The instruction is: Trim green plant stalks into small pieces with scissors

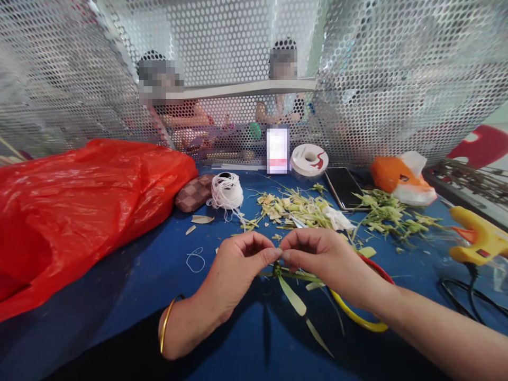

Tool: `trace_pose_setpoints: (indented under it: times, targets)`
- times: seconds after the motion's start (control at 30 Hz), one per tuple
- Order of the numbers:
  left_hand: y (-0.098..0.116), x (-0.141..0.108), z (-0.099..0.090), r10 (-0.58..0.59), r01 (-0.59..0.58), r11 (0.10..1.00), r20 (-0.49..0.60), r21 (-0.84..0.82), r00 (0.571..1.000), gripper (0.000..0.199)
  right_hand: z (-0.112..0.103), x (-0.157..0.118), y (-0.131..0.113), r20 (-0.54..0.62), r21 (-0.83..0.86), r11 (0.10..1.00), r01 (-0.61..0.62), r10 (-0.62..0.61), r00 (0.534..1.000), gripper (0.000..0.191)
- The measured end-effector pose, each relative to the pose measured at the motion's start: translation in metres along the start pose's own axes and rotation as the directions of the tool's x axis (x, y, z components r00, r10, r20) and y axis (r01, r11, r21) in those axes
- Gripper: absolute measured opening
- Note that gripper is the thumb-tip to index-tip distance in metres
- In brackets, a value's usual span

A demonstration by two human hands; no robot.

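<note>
In the middle, close above the blue table, my left hand point(243, 270) and my right hand point(323, 254) meet with thumbs and forefingers pinched together. Just under the fingertips hangs a small knotted green leaf piece point(278, 269), with pale leaf strips point(292, 297) trailing down from it. Exactly what each fingertip grips is too small to make out. Partly hidden by my right hand and wrist lies a pair of scissors with red and yellow handles point(359, 320). A loop of thin white thread point(196, 260) rests left of my left hand.
Leaf scraps point(293, 206) litter the table beyond my hands. Around them are a red plastic bag point(91, 201), a thread spool point(227, 190), a checkered pouch point(194, 193), a ribbon roll point(309, 160), a phone point(344, 188), tissues point(397, 177) and a yellow glue gun point(478, 235). People sit behind perforated panels point(222, 42).
</note>
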State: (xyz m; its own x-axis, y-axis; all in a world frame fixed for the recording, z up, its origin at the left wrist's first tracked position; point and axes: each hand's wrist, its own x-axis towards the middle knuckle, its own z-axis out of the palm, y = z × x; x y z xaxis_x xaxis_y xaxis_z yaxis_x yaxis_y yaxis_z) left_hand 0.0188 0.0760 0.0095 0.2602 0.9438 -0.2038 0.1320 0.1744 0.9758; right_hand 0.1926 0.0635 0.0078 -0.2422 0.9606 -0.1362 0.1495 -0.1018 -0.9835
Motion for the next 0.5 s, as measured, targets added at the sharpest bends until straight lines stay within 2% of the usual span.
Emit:
trace_pose_setpoints:
  times: [0.2,0.37,0.5]
  targets:
    - [0.0018,-0.0006,0.0013,-0.028,0.028,0.999,0.001,-0.017,1.0,0.017,-0.0003,0.0014,-0.0016,-0.012,0.01,1.0,0.001,-0.001,1.0,0.01]
    - [-0.0014,-0.0008,0.0013,-0.047,0.05,0.997,0.046,-0.061,0.998,0.014,0.0012,0.0,-0.0015,0.011,-0.017,1.0,0.021,-0.02,1.0,0.012]
    - [-0.006,-0.0018,0.0023,-0.051,0.057,0.995,0.072,-0.076,0.996,0.014,0.0063,-0.0023,0.0037,-0.048,-0.089,0.994,0.067,-0.071,0.996,0.01]
